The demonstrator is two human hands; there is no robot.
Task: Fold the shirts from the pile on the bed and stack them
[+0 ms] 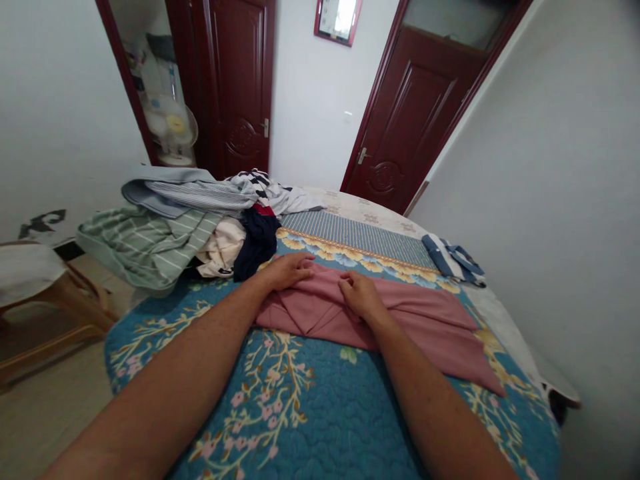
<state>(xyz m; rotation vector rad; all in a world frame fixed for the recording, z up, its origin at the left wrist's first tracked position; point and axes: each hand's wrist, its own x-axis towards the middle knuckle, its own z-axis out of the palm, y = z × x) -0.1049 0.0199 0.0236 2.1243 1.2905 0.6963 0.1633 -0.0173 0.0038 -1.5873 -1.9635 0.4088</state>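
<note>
A long strip of pink cloth [425, 303], a garment whose exact kind I cannot make out, lies folded across the blue flowered quilt [345, 407]. At its left end my left hand [291, 272] grips the far edge between thumb and fingers. My right hand [359, 295] is near the middle of the garment, fingers curled and pinching a bit of its fabric. Creases run through the cloth between the two hands, and its right end lies flat and loose.
Left of the pink garment is a heap of clothes with a green striped piece [150, 240], a navy one [257, 243] and a cream one [223, 247]. A folded blue-and-white garment [453, 259] lies at the far right. A wooden stool [55, 293] stands at the left.
</note>
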